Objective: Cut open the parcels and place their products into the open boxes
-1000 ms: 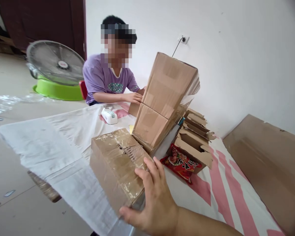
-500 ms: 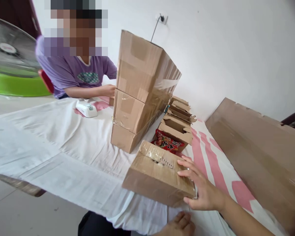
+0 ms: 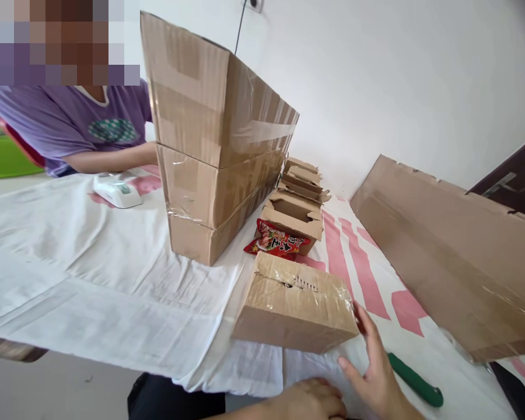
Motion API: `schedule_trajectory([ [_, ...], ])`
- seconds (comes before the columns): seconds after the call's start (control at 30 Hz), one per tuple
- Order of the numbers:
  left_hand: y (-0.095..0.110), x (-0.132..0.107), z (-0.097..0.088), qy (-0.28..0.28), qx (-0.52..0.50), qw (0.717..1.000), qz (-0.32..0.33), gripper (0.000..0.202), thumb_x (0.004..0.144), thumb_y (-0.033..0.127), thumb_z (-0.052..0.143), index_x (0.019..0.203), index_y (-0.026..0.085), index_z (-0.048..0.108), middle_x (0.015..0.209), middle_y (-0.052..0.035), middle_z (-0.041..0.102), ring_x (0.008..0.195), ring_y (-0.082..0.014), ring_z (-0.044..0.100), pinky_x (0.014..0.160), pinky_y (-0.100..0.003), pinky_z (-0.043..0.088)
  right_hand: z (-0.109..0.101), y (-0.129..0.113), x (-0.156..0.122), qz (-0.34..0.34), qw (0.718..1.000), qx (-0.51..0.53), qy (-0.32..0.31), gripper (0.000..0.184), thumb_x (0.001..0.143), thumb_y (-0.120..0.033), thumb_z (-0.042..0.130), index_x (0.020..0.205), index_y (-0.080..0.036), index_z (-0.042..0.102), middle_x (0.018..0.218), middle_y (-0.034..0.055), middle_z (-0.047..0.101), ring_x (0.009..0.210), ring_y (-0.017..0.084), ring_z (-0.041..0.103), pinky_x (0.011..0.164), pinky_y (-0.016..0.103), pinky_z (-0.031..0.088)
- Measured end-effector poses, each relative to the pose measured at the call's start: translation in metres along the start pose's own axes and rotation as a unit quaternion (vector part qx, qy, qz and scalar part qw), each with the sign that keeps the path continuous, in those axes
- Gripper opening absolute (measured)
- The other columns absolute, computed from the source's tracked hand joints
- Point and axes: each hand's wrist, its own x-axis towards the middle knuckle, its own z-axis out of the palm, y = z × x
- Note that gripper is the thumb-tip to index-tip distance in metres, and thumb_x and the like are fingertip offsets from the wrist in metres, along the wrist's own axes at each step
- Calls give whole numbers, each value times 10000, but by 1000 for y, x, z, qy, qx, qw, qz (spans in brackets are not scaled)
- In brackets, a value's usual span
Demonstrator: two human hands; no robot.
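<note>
The taped carton [image 3: 295, 306] sits on the cloth-covered desk [image 3: 135, 291], close to the front edge, its long side facing us and its taped top broken by a ragged slit. At its right end we have our right grip [image 3: 376, 368] spread wide: the fingers lie along that end, seeming to touch it, while the thumb stands apart from the front face, so nothing is clasped. Our left grip [image 3: 308, 399] is bent low at the front edge, nearer us than the carton; we cannot tell how far it is closed or whether it has hold of anything. Just right of our right grip we see a green handle [image 3: 415, 380]. Behind the carton, a red packet [image 3: 277, 239] leans on the nearest of the open boxes [image 3: 291, 224], lined up toward the far edge. Left of these rises a stack of boxes [image 3: 188, 181]. On the left part of the desk lies a white device [image 3: 118, 191], and beyond it sits a person in a purple shirt [image 3: 109, 131]. Along the right side a large cardboard piece [image 3: 446, 251] stands tilted.
</note>
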Motion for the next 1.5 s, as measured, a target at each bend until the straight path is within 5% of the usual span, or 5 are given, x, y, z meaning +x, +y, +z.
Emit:
schedule_trajectory([
  [0.1,-5,1,14,-15,-5,1000,-16,233,961,340,549,1028,163,684,1023,-43,767,959,-136,695,959,-198,462,30,7,-29,31,997,68,31,538,896,-320,536,1401,-216,383,1106,88,679,937,227,701,777,316,604],
  [0.2,-8,-2,21,-31,6,999,-12,168,945,280,581,1021,178,690,988,-27,770,933,-134,692,925,-191,471,45,8,-34,54,985,165,-2,219,894,-385,550,1053,-244,603,851,25,697,753,200,697,682,280,593],
  [0.57,-9,-2,10,35,0,998,44,104,940,293,592,936,229,674,964,22,762,976,-137,672,877,-214,465,38,-1,-18,311,866,393,3,378,756,-566,703,749,-190,661,702,33,654,708,199,606,680,293,507],
  [1.17,-8,1,4,41,-14,999,-7,110,900,377,621,919,290,687,818,6,736,796,-208,696,705,-329,481,47,5,-27,257,903,343,35,381,815,-560,632,781,-183,670,689,31,639,661,192,589,620,280,493],
  [1.5,-3,0,5,123,92,988,25,218,931,349,599,766,212,632,711,34,685,677,-140,616,690,-276,433,52,3,-29,205,927,315,0,345,891,-510,557,817,-188,656,740,39,656,673,181,609,628,265,483],
])
